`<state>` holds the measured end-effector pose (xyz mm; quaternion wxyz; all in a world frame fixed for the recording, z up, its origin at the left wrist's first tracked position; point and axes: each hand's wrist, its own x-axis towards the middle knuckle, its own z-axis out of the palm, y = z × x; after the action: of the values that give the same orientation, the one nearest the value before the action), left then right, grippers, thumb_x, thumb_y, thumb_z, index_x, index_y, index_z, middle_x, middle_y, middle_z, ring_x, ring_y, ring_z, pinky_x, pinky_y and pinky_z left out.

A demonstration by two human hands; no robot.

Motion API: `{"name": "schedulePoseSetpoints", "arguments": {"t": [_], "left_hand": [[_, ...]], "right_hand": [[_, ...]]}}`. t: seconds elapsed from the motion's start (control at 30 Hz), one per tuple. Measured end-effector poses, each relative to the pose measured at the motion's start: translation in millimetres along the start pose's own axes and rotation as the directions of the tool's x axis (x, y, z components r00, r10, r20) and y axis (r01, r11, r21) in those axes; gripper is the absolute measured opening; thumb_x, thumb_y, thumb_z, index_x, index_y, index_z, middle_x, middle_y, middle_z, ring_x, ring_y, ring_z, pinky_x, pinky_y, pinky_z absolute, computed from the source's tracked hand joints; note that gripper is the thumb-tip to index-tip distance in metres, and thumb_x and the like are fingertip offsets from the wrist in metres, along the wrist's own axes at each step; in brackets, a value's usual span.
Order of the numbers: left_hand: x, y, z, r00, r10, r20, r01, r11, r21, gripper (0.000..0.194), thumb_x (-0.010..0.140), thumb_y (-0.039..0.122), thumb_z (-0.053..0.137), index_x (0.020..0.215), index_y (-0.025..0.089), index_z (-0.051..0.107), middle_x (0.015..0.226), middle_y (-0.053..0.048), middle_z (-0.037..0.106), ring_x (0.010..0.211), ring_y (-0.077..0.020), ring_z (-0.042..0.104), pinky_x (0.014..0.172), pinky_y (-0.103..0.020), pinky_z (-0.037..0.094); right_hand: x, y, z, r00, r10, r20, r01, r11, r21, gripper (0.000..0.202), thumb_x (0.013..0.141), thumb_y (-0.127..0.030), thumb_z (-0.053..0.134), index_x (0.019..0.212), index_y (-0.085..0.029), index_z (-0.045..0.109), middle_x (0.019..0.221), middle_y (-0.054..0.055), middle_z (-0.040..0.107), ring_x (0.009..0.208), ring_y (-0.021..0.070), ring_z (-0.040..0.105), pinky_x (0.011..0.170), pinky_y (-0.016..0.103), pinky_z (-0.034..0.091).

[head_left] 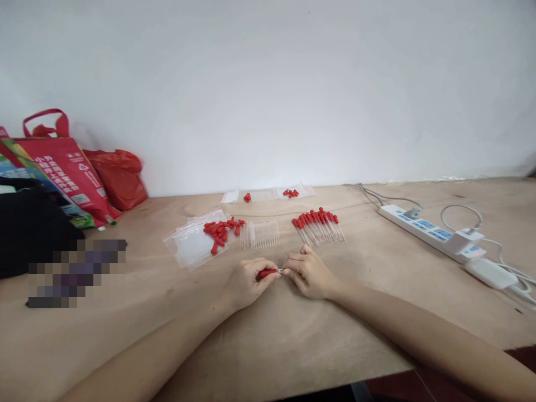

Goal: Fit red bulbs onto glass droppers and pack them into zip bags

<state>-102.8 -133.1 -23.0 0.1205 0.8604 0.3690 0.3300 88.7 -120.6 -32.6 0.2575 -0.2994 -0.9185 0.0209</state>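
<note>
Facing our left grip (247, 283), pinched on a red bulb (268, 273), our right grip (310, 276) holds a clear tube (280, 271), seemingly for alignment.

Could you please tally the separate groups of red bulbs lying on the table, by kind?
Small clusters near the wall: 2
Larger loose pile: 1
Row of bulbs fitted on clear tubes: 1
Total: 4 groups
</note>
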Motion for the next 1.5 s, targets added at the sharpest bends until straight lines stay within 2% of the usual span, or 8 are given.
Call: {"name": "schedulePoseSetpoints", "arguments": {"t": [0.33, 0.43, 0.5, 0.67, 0.8, 1.07, 1.33, 1.5], "left_hand": [[11, -9, -2.6, 0.996, -0.042, -0.083, 0.041, 0.999, -0.010, 0.013, 0.079, 0.022, 0.052, 0.090, 0.018, 0.057, 0.084, -0.003, 0.063, 0.074, -0.0139, 0.058, 0.069, -0.026, 0.047], [9, -15, -5.1, 0.984, -0.142, -0.111, 0.147, 0.989, 0.036, 0.032, 0.075, 0.022, 0.056, 0.106, 0.018, 0.050, 0.090, -0.004, 0.058, 0.075, -0.0149, 0.056, 0.070, -0.029, 0.048], [7, -19, -6.4, 0.979, -0.201, -0.047, 0.204, 0.977, 0.067, 0.026, 0.074, 0.023, 0.056, 0.099, 0.017, 0.053, 0.086, -0.003, 0.057, 0.069, -0.0140, 0.055, 0.066, -0.028, 0.048], [9, -19, -7.0, 0.972, -0.220, 0.081, 0.215, 0.974, 0.065, 0.011, 0.078, 0.021, 0.049, 0.083, 0.016, 0.058, 0.083, -0.004, 0.057, 0.073, -0.0146, 0.057, 0.067, -0.028, 0.047], [10, -17, -7.1, 0.967, -0.237, 0.097, 0.233, 0.971, 0.043, 0.011, 0.078, 0.022, 0.049, 0.082, 0.016, 0.058, 0.083, -0.004, 0.057, 0.073, -0.0142, 0.058, 0.069, -0.027, 0.047], [10, -19, -5.9, 0.975, -0.214, 0.055, 0.203, 0.966, 0.157, 0.011, 0.079, 0.024, 0.050, 0.082, 0.017, 0.059, 0.083, -0.003, 0.056, 0.075, -0.0158, 0.055, 0.070, -0.029, 0.045], [14, -58, -39.3, 0.916, -0.249, -0.315, 0.391, 0.735, 0.554, 0.013, 0.075, 0.026, 0.054, 0.076, 0.016, 0.062, 0.082, -0.008, 0.057, 0.083, -0.0246, 0.049, 0.074, -0.034, 0.038], [16, -76, -44.4, 0.889, -0.252, -0.383, 0.454, 0.605, 0.654, 0.021, 0.078, 0.033, 0.050, 0.085, 0.021, 0.065, 0.093, -0.008, 0.060, 0.091, -0.0269, 0.046, 0.073, -0.038, 0.031]], "right_hand": [[6, 7, -17, 0.996, 0.073, 0.051, -0.066, 0.989, -0.134, 0.020, 0.083, -0.019, 0.042, 0.086, -0.018, 0.062, 0.077, 0.005, 0.060, 0.076, 0.0162, 0.049, 0.068, 0.030, 0.027], [1, 26, -28, 0.974, 0.222, -0.040, -0.225, 0.969, -0.098, 0.022, 0.080, -0.018, 0.043, 0.087, -0.019, 0.064, 0.081, 0.006, 0.062, 0.077, 0.0164, 0.052, 0.068, 0.029, 0.032], [-3, 46, -34, 0.889, 0.427, -0.167, -0.431, 0.902, 0.014, 0.024, 0.080, -0.021, 0.041, 0.089, -0.018, 0.064, 0.087, 0.006, 0.064, 0.076, 0.0157, 0.055, 0.066, 0.027, 0.036], [-6, 94, -38, 0.522, 0.783, -0.338, -0.799, 0.588, 0.128, 0.026, 0.077, -0.029, 0.045, 0.087, -0.017, 0.065, 0.080, 0.007, 0.066, 0.072, 0.0172, 0.059, 0.062, 0.025, 0.038], [-5, 111, -30, 0.420, 0.839, -0.347, -0.883, 0.466, 0.058, 0.026, 0.076, -0.034, 0.047, 0.089, -0.020, 0.064, 0.082, 0.006, 0.066, 0.076, 0.0193, 0.059, 0.063, 0.027, 0.036], [-4, 103, -19, 0.491, 0.753, -0.438, -0.860, 0.500, -0.105, 0.029, 0.078, -0.039, 0.043, 0.086, -0.017, 0.060, 0.085, 0.007, 0.064, 0.087, 0.0236, 0.052, 0.078, 0.037, 0.027], [25, 50, 3, 0.760, 0.529, -0.377, -0.621, 0.761, -0.185, 0.022, 0.081, -0.029, 0.040, 0.082, -0.018, 0.059, 0.082, 0.007, 0.064, 0.085, 0.0211, 0.050, 0.080, 0.036, 0.023], [65, 35, 17, 0.667, 0.706, -0.238, -0.742, 0.657, -0.133, 0.024, 0.079, -0.028, 0.042, 0.091, -0.016, 0.059, 0.087, 0.011, 0.064, 0.090, 0.0243, 0.052, 0.078, 0.038, 0.025]]}}
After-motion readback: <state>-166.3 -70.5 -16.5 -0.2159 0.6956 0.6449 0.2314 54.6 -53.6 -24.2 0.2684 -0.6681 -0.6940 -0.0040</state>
